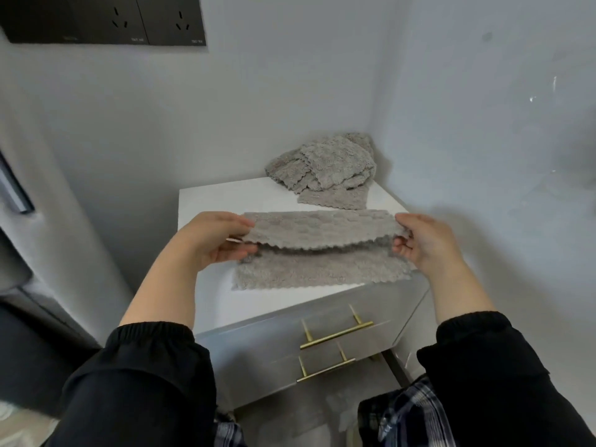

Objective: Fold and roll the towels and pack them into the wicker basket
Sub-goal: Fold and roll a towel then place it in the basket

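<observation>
While both hands pinch it, the fluffy scalloped towel folds.

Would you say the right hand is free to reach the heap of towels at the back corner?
Probably not yet: the right hand pinches the half-folded towel. Nothing stands between it and the heap, though.

Home bedroom corner: white nightstand with brass drawer handles, dark wall sockets, plain walls.
</observation>
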Motion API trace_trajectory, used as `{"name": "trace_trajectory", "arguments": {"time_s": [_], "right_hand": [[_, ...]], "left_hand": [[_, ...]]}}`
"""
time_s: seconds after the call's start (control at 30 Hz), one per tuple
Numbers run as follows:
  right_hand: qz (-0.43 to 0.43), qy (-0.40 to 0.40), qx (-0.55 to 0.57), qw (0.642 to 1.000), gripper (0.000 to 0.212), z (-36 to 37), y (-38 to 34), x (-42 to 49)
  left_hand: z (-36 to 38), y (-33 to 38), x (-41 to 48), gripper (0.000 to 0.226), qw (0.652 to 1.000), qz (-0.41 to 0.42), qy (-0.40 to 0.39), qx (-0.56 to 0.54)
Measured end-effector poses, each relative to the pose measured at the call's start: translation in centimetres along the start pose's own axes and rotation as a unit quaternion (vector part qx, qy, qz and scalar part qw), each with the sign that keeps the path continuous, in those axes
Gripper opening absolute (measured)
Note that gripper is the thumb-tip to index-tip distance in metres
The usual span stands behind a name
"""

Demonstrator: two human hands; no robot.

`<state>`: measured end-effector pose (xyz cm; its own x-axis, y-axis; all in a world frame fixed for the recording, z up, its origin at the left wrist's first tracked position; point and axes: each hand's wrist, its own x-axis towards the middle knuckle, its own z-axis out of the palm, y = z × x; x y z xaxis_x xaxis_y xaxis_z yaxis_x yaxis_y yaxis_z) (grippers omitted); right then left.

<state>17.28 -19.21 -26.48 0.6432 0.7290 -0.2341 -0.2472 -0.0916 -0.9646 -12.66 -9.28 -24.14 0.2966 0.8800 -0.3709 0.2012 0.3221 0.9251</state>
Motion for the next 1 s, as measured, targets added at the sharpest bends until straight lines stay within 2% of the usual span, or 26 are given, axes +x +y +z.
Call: {"name": "trace_trajectory", "arguments": {"time_s": [0.13,0.27,0.33,0.4,0.5,0.63,0.73,0.9,1.0], "right_hand": [[0.001,-0.004,-0.162,0.987,0.007,-0.9,1.2,-0.8],[-0.076,0.030,-0.170,0.982,0.017,-1.1,1.1,-1.6],[-0.103,0.050,-0.163,0.980,0.021,-1.4,0.8,-2.1],[-0.103,0.059,-0.213,0.970,0.021,-1.6,0.9,-2.3],[-0.087,0.046,-0.347,0.933,0.020,-1.5,1.4,-2.3],[-0.136,0.080,-0.454,0.877,0.023,-1.4,1.8,-2.0],[-0.185,0.104,-0.448,0.869,0.023,-1.0,1.8,-2.1],[-0.194,0.154,-0.324,0.913,0.017,-0.5,1.3,-2.0],[-0.150,0.108,-0.390,0.902,0.019,-0.6,1.3,-1.8]], "left_hand": [[-0.1,-1.4,-1.1,0.013,0.997,-0.013,-0.004,0.081],[0.6,-1.5,-1.6,0.015,0.996,0.051,0.041,0.067],[0.6,-1.3,-1.8,0.015,0.995,0.066,0.038,0.060],[0.3,-1.4,-2.0,0.015,0.994,0.059,0.024,0.091],[-0.2,-1.7,-2.3,0.014,0.987,0.023,-0.013,0.159],[-0.5,-2.0,-2.5,0.012,0.977,0.008,-0.040,0.211],[-0.4,-1.8,-2.5,0.017,0.982,0.026,-0.021,0.188],[-1.0,-1.4,-2.5,0.020,0.989,0.032,-0.019,0.143],[-1.1,-1.5,-2.6,0.020,0.983,0.021,-0.029,0.180]]}}
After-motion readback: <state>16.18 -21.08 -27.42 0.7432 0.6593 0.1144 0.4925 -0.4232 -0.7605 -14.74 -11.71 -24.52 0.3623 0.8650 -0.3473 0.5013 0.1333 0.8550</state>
